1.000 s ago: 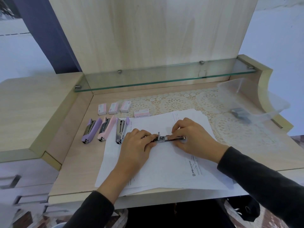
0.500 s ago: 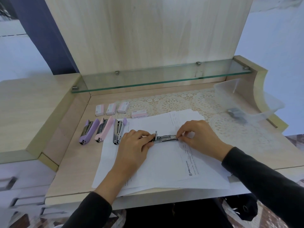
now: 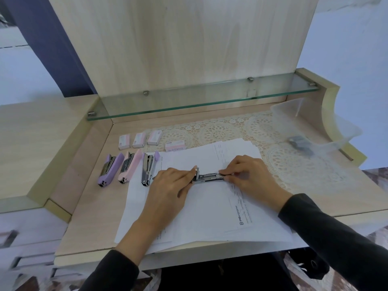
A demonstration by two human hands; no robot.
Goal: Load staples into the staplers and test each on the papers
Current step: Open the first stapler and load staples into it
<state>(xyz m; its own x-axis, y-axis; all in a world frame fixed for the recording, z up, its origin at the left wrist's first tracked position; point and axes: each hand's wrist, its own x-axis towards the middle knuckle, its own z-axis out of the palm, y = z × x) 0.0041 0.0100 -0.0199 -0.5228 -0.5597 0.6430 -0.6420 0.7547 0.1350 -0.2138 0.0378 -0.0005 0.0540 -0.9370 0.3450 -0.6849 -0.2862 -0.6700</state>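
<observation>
1. Looked down on a pale wooden desk point(image 3: 84, 217), with a glass shelf point(image 3: 199, 101) across the upper middle of the frame and a cream lace mat point(image 3: 294, 164) spread over the right half.
2. Noted a loose stack of white printed papers point(image 3: 210, 206) at centre, overhanging the desk's near edge.
3. Found an open silver metal stapler point(image 3: 210, 177) lying lengthwise on the papers at centre frame, channel facing up, held at both ends.
4. Saw the left hand point(image 3: 168, 185) gripping its left end, fingers curled round it, one fingertip against the raised metal tab.
5. Saw the right hand point(image 3: 249, 175) pinching its right end between thumb and forefinger.
6. Counted three more side by side at centre left: a purple plastic stapler point(image 3: 109, 169), a pink plastic stapler point(image 3: 129, 168) just beside it, and a chrome stapler with a purple lid point(image 3: 148, 169) at the papers' left edge.
7. Spotted four small pink-and-white staple boxes point(image 3: 140, 140) in a row above those, the rightmost printed "No.10 STAPLES".
8. Made out a clear plastic tub point(image 3: 336, 131) at the right edge holding small dark grey items point(image 3: 300, 143), too blurred to identify.
</observation>
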